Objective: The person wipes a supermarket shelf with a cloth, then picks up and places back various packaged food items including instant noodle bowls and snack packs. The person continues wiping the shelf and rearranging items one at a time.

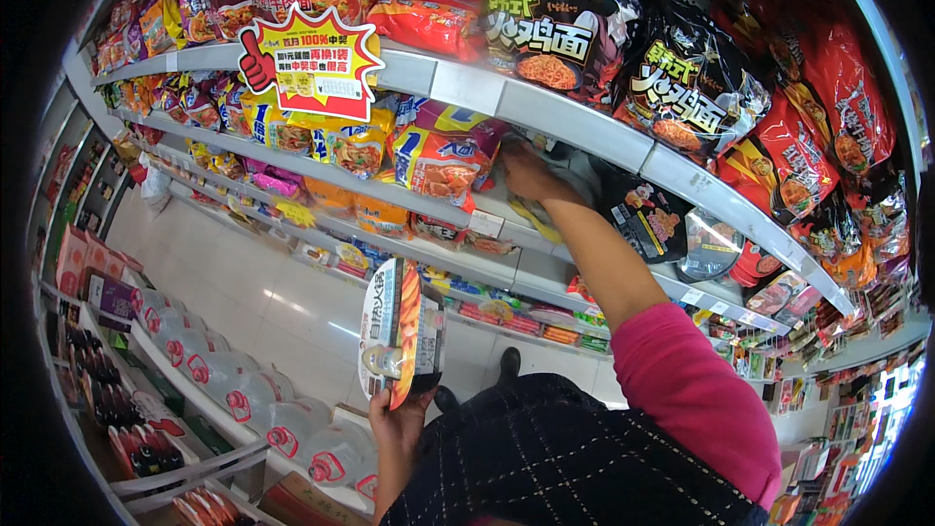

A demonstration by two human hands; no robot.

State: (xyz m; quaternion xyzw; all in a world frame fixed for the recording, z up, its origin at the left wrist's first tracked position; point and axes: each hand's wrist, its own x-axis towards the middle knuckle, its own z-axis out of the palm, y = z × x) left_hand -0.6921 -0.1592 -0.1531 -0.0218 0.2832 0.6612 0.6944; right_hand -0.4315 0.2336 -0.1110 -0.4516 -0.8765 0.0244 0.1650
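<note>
Low in the head view, my left hand (400, 413) grips one end of a boxed self-heating hotpot (402, 336), which stands on edge with a printed sleeve and a dark tray side. My right hand (527, 169) reaches under the upper shelf board into a gap on the second shelf. Its fingers are partly in shadow, beside the yellow and purple noodle packs (442, 161). Beneath the wrist lies a grey and yellow item (537, 218), too blurred to name. To the right of my forearm sits a black food tub (643, 215).
Black noodle bags (562, 22) and red noodle packs (789, 153) fill the upper shelf. A starburst price sign (318, 62) juts from that shelf's front edge (467, 88). Behind me, large clear water jugs (256, 398) line the opposite side of the tiled aisle floor (241, 277).
</note>
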